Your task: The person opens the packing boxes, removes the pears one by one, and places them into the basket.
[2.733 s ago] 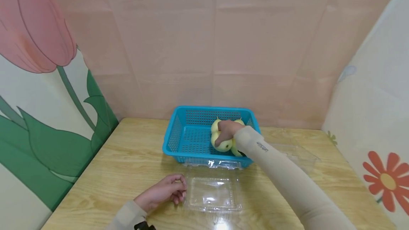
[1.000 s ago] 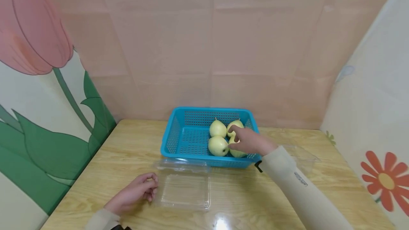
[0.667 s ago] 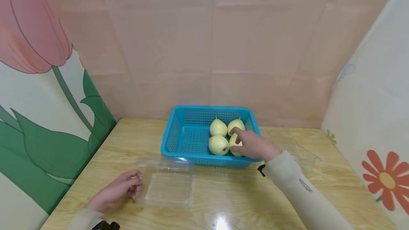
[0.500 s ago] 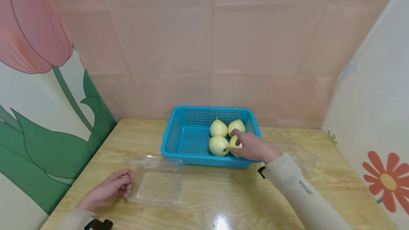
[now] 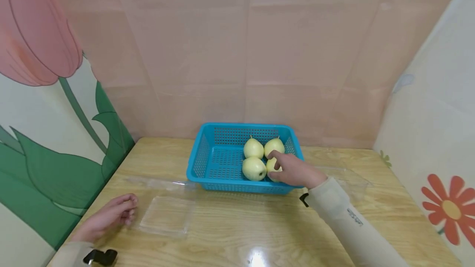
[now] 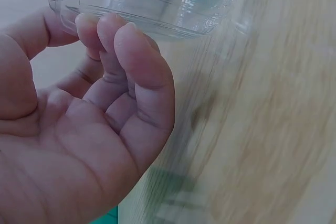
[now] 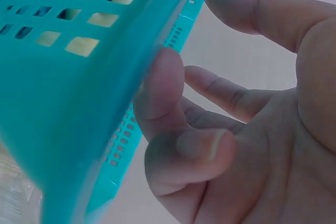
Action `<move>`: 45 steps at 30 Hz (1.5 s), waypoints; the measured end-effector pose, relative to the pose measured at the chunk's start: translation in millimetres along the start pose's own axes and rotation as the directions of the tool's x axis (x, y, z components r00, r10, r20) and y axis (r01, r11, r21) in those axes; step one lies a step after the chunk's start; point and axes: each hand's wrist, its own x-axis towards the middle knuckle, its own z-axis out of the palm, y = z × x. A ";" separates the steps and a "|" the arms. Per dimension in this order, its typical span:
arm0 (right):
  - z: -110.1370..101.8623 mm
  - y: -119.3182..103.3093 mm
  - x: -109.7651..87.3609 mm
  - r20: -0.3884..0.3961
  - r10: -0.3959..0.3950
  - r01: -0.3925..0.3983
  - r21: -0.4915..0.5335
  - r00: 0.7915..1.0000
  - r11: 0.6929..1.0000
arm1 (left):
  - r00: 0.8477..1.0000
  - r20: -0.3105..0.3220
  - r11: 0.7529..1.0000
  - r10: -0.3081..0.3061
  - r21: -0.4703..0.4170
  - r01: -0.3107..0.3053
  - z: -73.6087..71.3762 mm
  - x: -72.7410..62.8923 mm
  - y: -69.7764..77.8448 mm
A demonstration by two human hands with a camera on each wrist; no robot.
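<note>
My left hand (image 5: 111,215) pinches the left edge of a clear plastic clamshell box (image 5: 167,214) on the table. In the left wrist view, the thumb and fingertips meet at the box's rim (image 6: 142,17). My right hand (image 5: 295,170) hovers at the right end of a blue plastic basket (image 5: 222,183), partly covering the front right pear (image 5: 272,172). Its fingers are loosely bent. The right wrist view has those fingers (image 7: 163,82) beside the basket's rim, with nothing between them. Several pale yellow-green pears (image 5: 254,169) sit together in the basket's right half.
Another clear plastic container (image 5: 346,178) stands on the wooden table (image 5: 230,234), right of the basket and partly behind my right forearm. A pink backdrop (image 5: 208,65) rises behind the table, with flower-printed sheets (image 5: 441,135) at both sides.
My left hand has drawn the clear box leftwards across the table. My right hand has moved back rightwards from the pears, and has hardly moved in the last half second.
</note>
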 end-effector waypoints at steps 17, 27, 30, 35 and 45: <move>-0.1 1.8 -7.3 -0.052 -0.031 0.031 0.000 0.998 1.000 | 0.998 -0.025 0.997 0.058 -0.052 -0.060 -28.2 -11.0 -7.0; 2.0 -1.5 -11.8 -0.095 -0.040 0.039 -0.012 0.995 0.999 | 0.931 -0.363 0.996 -0.051 0.052 0.075 -19.1 11.8 12.9; 2.9 -1.0 -12.2 -0.093 -0.039 0.039 -0.010 0.995 0.999 | 0.905 -0.425 0.995 -0.026 0.078 0.065 -18.2 18.9 16.5; 4.6 0.1 -12.9 -0.088 -0.025 0.024 -0.007 0.996 1.000 | 0.875 -0.485 0.990 -0.001 0.121 0.068 -21.8 30.8 20.7; 4.7 1.4 -16.2 -0.087 -0.027 0.027 0.002 0.996 1.000 | 0.859 -0.510 0.995 -0.033 0.064 0.077 -22.1 59.4 34.5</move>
